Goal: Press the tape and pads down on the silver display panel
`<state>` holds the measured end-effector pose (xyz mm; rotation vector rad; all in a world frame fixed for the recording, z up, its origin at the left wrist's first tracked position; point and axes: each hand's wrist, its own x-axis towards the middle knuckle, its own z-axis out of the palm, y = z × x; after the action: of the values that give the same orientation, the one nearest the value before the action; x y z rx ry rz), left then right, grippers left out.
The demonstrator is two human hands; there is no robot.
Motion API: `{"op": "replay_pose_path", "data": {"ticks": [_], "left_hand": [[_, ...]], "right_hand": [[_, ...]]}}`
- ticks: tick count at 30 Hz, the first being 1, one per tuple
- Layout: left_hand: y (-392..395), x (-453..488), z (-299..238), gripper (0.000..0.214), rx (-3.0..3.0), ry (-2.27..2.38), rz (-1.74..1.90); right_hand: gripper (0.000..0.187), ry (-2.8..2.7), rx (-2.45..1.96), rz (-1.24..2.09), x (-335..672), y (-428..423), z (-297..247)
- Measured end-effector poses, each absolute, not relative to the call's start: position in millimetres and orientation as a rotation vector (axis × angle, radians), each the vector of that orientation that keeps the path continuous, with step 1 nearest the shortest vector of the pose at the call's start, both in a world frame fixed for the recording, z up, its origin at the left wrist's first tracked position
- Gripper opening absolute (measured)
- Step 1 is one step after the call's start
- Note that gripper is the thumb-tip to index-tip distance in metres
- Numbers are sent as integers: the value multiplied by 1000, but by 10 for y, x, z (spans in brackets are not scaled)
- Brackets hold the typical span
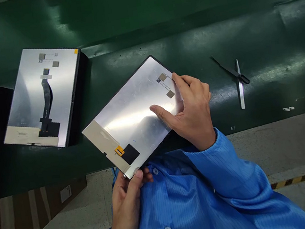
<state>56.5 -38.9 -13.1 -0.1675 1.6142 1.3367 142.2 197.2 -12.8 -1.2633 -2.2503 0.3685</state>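
Pinched the display panel [132,113] by one corner in the left hand [126,198], above the worktop [128,30]; rested the right hand [195,112], fingers apart, across its other end. Saw a ribbon cable [47,93] only on the neighbouring panel [22,107]; judged this one unfinished.

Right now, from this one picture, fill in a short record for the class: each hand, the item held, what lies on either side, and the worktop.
Left hand: grips the near corner of the silver-faced panel, thumb on top
Right hand: at the panel's right end, thumb over its face; firmness of hold unclear
Panel details: beige strip, orange connector, black patch
To the left: second panel with a dark ribbon cable
To the right: slim silver tool crossed by a black tool
Worktop: green surface
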Motion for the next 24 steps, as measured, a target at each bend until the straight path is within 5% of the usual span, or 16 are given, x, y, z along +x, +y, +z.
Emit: {"op": "replay_pose_path", "data": {"ticks": [24], "left_hand": [[-440,485,-161,45,92,1578,976]], "right_hand": [[86,-2251,-1277,343,1418,1963,-124]]}}
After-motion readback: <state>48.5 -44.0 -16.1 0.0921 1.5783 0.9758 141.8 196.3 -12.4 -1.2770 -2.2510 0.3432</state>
